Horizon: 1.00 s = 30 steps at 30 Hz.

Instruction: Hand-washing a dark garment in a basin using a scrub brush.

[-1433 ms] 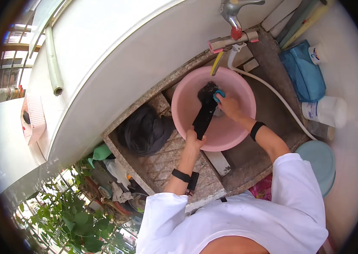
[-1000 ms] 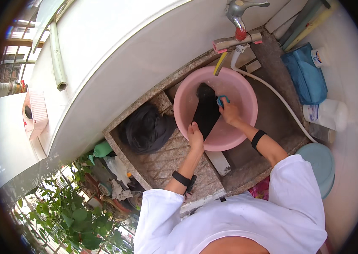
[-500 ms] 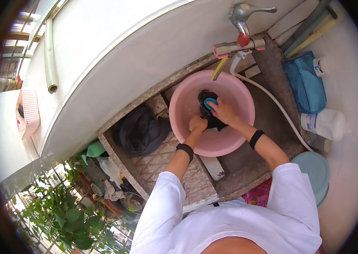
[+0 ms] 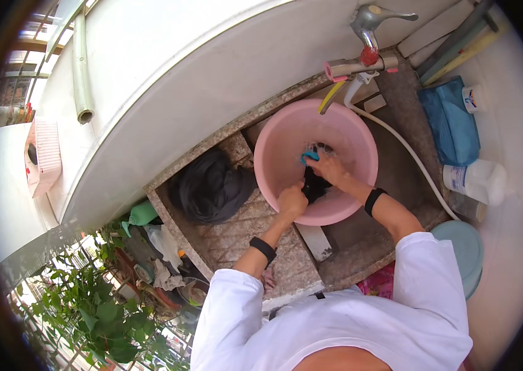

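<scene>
Inside a pink basin [image 4: 369,145] with water in it, my left hand [image 4: 293,200] is closed on the near end of a soft black item [image 4: 316,185]. It looks like a piece of cloth, perhaps a sock, but its exact kind does not show. A small blue scrubbing brush [image 4: 309,154] is gripped in my right hand [image 4: 330,169], at the item's far part. Water splashes around the brush. Both hands are low in the basin, close together, and my right fingers partly cover the brush.
Dark wet cloth [image 4: 212,188] lies left of the basin on a ridged stone slab [image 4: 236,247]. A metal tap [image 4: 369,37] with a yellow hose and a white hose [image 4: 406,145] stands behind. A blue bag [image 4: 450,120], a white bottle [image 4: 480,182] and a pale green lid [image 4: 459,250] line the right.
My left hand has come nearer the basin's near left rim. The brush has shifted slightly down and splashes water now. The whole view has moved a little.
</scene>
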Each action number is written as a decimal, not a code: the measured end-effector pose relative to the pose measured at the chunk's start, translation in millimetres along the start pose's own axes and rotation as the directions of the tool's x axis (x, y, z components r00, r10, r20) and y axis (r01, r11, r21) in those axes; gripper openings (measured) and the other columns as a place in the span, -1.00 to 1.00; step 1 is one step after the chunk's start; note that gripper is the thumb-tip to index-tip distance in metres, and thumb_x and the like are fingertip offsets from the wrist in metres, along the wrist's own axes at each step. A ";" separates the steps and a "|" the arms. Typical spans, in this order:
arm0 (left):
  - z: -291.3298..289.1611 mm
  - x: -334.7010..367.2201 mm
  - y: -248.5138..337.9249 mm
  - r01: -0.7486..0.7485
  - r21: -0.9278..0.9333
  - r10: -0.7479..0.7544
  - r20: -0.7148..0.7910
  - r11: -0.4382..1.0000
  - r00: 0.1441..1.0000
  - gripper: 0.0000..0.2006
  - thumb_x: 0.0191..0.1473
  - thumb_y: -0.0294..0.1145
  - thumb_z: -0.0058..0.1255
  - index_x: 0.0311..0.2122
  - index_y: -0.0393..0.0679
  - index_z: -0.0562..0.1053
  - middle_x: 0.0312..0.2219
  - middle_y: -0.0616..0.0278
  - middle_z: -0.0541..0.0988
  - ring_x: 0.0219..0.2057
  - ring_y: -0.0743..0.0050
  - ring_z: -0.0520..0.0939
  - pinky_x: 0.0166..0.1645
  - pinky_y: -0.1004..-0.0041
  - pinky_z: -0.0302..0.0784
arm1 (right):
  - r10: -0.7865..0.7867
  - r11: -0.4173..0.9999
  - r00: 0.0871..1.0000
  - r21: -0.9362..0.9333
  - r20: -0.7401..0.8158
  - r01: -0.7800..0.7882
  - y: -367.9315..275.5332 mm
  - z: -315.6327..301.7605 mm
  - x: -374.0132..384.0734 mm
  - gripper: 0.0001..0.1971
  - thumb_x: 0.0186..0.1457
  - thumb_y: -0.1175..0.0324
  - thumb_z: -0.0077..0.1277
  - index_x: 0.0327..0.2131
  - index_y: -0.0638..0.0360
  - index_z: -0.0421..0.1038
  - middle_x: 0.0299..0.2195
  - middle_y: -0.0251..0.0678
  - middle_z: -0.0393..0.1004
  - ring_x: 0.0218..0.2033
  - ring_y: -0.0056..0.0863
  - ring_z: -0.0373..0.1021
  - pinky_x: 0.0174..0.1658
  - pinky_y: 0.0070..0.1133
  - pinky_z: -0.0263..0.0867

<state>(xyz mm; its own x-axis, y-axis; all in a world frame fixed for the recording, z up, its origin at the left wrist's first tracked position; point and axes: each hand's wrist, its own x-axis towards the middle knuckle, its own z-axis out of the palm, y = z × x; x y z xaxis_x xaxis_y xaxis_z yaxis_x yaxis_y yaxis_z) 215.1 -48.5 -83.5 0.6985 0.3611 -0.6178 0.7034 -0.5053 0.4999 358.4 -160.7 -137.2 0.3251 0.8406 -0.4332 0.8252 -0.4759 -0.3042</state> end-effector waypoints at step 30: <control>-20.7 -22.0 -0.1 -0.069 -0.013 0.070 0.019 0.998 0.997 -0.65 -0.11 -0.40 -0.16 -0.18 -0.35 0.39 -0.38 -0.26 0.50 -0.29 -0.15 0.52 -0.14 0.11 0.39 | -0.032 0.998 0.998 0.047 -0.057 0.035 -24.7 -2.7 29.3 -0.58 -0.07 0.30 0.00 -0.06 -0.10 0.23 -0.21 -0.03 0.26 -0.37 -0.12 0.41 -0.36 -0.37 0.39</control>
<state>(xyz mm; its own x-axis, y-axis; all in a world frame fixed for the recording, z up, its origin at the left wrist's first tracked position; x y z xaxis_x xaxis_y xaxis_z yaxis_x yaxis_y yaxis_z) 202.4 -40.2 -57.4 0.7431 0.3100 -0.5930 0.6549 -0.5192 0.5492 348.8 -123.6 -140.2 0.3242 0.8689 -0.3742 0.8133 -0.4580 -0.3588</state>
